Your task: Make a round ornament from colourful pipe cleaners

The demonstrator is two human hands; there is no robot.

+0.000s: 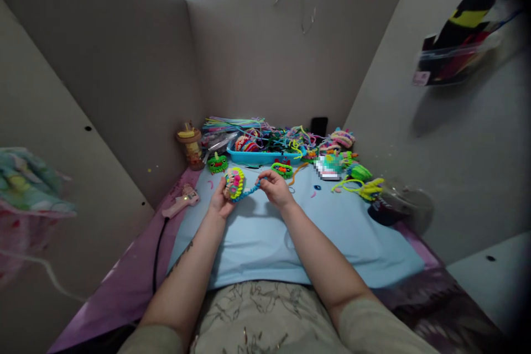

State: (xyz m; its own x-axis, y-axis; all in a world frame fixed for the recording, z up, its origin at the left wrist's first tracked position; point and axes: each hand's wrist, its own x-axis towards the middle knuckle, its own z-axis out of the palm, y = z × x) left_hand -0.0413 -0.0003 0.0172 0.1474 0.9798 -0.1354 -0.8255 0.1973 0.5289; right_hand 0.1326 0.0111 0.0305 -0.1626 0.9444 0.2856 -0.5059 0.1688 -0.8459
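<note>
My left hand (221,199) is closed round a fuzzy, round pipe-cleaner piece (234,183) with a yellow-green edge and pink and peach parts. From its lower side a blue twisted pipe cleaner (250,192) runs to the right. The fingertips of my right hand (274,187) pinch the far end of that blue strand. Both hands are held above the light blue cloth (257,243). Just beyond them lie a green pipe-cleaner figure (218,163) on the left and another green one with orange (282,170) behind my right hand.
A blue tray (269,158) heaped with colourful pipe cleaners stands at the back. On the left are a pink glue gun (182,203) with a black cord and a brown-topped cup (191,146). A clear round container (409,204) and yellow pieces (371,189) sit right. Grey panels enclose three sides.
</note>
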